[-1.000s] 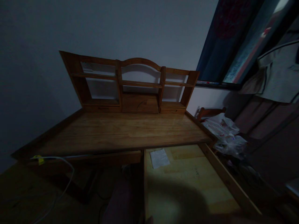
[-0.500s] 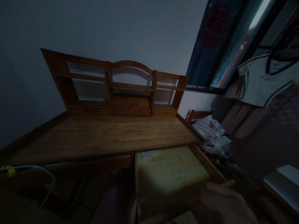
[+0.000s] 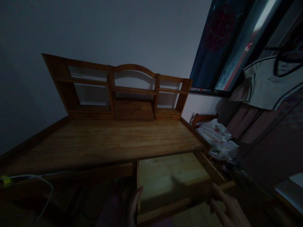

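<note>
Drawer [image 3: 170, 176] farther in, left hand [image 3: 133, 205] alongside.

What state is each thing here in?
Drawer, pulled partly out.
Left hand, against the drawer's left front corner; grip unclear.
Right hand, fingers extended, at the drawer's right front corner.
Hutch, upright on the desk.
Cable, hanging off the desk's left edge.
Plastic bags, crumpled, heaped on a chair.
</note>
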`<state>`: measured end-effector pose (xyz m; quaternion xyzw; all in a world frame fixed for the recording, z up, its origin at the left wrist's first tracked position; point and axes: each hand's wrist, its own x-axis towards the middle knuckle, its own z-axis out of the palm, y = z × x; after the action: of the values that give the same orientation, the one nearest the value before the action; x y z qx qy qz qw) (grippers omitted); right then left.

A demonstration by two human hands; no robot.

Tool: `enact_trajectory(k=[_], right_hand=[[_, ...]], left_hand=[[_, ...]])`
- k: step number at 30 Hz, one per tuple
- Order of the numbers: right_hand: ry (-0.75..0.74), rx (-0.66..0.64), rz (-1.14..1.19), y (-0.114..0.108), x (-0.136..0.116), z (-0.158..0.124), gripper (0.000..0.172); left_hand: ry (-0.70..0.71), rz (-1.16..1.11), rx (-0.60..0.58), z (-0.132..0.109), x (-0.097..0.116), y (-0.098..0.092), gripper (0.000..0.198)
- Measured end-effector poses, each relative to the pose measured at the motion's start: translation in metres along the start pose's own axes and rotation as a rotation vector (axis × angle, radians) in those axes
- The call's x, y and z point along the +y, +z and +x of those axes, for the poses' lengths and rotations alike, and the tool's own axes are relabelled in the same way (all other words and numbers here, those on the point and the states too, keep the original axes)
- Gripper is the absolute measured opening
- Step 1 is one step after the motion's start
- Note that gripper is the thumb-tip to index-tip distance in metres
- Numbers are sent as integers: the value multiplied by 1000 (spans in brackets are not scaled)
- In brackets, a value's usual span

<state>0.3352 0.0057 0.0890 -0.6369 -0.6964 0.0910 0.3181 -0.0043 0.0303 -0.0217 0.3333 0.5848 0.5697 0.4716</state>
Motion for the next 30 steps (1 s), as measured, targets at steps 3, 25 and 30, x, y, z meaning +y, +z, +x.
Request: enact_trajectory(k=[3,25,30], right_hand=[[62,-22,24,8,11,1,50],[-123,-246,-87,13,-29,35,38],[-494,-637,-125,72,-78,87,61]], left_hand=[[186,124,26,-1,11,-1,50],[151,443,-294,1,57,-36,68],[-78,137,-221,-9,83,-33,43]])
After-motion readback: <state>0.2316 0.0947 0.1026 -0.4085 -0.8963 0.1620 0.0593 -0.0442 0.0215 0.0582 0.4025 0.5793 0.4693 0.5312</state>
